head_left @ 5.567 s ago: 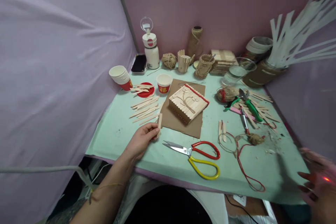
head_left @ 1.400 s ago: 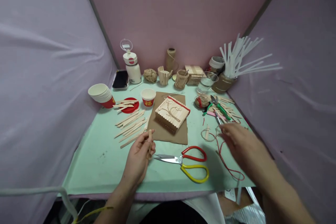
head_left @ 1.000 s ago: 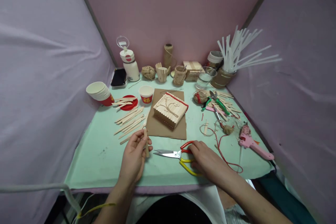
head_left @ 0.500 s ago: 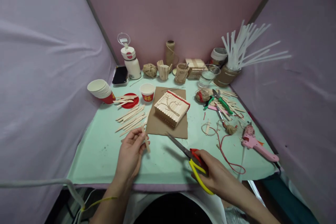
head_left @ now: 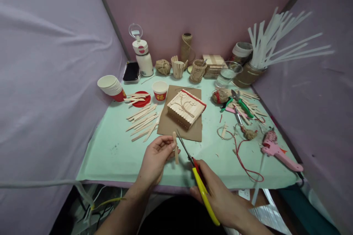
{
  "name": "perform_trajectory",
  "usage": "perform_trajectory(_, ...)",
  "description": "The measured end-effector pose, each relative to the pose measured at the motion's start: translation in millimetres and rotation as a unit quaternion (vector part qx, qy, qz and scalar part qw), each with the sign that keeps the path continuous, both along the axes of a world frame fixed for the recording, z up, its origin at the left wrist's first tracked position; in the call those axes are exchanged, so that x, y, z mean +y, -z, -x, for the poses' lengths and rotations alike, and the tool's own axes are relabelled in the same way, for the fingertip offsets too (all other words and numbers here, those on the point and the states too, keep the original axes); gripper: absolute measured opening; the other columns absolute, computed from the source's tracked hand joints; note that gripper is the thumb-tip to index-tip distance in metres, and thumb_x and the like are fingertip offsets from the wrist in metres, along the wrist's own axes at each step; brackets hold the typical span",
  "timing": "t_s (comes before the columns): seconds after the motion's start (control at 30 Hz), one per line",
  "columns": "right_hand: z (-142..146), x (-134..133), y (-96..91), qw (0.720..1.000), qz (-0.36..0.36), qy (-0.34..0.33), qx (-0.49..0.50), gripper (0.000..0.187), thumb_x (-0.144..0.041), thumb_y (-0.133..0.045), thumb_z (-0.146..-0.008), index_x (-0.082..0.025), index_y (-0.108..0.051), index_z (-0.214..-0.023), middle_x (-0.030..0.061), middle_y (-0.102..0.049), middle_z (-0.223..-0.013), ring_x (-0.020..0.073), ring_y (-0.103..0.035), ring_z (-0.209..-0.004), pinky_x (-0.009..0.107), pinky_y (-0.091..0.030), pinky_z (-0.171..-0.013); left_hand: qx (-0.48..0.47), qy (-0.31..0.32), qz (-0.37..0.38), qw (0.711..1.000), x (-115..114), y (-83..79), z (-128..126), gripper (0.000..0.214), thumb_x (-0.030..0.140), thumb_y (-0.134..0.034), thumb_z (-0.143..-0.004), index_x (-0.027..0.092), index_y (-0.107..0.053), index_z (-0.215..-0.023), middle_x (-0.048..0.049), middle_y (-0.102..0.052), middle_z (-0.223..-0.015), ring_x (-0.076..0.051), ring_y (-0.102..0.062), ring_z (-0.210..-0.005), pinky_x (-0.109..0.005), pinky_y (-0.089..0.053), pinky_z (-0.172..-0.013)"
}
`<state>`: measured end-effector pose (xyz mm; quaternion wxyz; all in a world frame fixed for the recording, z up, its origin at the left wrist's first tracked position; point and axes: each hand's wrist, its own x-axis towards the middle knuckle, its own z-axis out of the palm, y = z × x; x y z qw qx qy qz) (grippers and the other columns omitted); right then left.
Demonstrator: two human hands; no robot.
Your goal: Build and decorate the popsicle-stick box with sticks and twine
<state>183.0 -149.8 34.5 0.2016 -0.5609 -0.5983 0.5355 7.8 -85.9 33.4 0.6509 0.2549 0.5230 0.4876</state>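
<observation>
My left hand [head_left: 160, 158] pinches a short wooden craft stick [head_left: 175, 150], held upright above the front of the table. In my right hand [head_left: 217, 194] are scissors [head_left: 200, 180] with red and yellow handles, their blades slightly parted. The blade tips point up and left, close beside the top of the stick; whether they touch it I cannot tell. Behind my hands a box made of craft sticks [head_left: 186, 108], with a red cord edge and a twine branch design on top, sits tilted on a brown cardboard sheet [head_left: 168, 128].
Loose sticks [head_left: 143, 123] lie to the left near a red lid [head_left: 143, 102], a paper cup [head_left: 160, 91] and stacked cups [head_left: 111, 88]. At right are green-handled pliers [head_left: 242, 106], red cord [head_left: 242, 165] and a pink glue gun [head_left: 281, 152]. A water cup [head_left: 227, 75] stands behind.
My left hand has carried the stick rightward, away from the loose sticks. The scissors have swung more upright, bringing their tips beside it. The view has shifted slightly.
</observation>
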Motion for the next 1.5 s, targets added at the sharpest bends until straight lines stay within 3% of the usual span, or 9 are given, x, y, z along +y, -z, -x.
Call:
perform_trajectory(0.27,6,4,-5.8,1.0,0.016,-0.007,-0.002,0.042,-0.029,-0.062,-0.077,-0.019,-0.047,-0.116,0.0057,-0.059,-0.104,0.0199,-0.055,-0.091,0.034,-0.044,-0.083,0.016,0.042,0.0,0.999,-7,3.0,-1,0.023,0.026,-0.078,-0.064,0.015,-0.065,-0.08,-0.0009,-0.063,-0.077,-0.01,-0.059,-0.07,-0.021,-0.049,-0.064)
perform_trajectory(0.83,11,8,-15.4,0.995,0.082,-0.045,0.028,0.019,-0.028,-0.053,-0.083,-0.021,-0.04,-0.096,-0.0048,-0.045,-0.076,0.0119,-0.039,-0.066,0.026,-0.036,-0.063,0.027,0.06,0.0,0.998,-12,6.8,1,0.024,0.029,-0.076,-0.067,0.015,-0.062,-0.081,0.0008,-0.062,-0.075,-0.009,-0.059,-0.067,-0.018,-0.049,-0.061)
perform_trajectory(1.27,15,2,-0.2,0.991,0.124,-0.011,0.05,0.015,-0.035,-0.046,-0.088,-0.021,-0.039,-0.087,-0.0043,-0.044,-0.077,0.0121,-0.038,-0.07,0.026,-0.035,-0.066,0.019,0.075,0.036,0.996,-12,10.8,3,0.032,0.032,-0.08,-0.063,0.013,-0.057,-0.073,0.0011,-0.063,-0.069,-0.008,-0.059,-0.063,-0.019,-0.049,-0.061)
perform_trajectory(1.5,19,2,7.1,0.99,0.133,0.004,0.053,0.024,-0.042,-0.044,-0.089,-0.021,-0.039,-0.079,-0.0036,-0.043,-0.074,0.0128,-0.039,-0.07,0.027,-0.036,-0.066,-0.013,0.072,0.081,0.994,-15,17.1,5,0.038,0.034,-0.083,-0.058,0.013,-0.056,-0.073,0.0013,-0.063,-0.067,-0.009,-0.06,-0.06,-0.022,-0.051,-0.062)
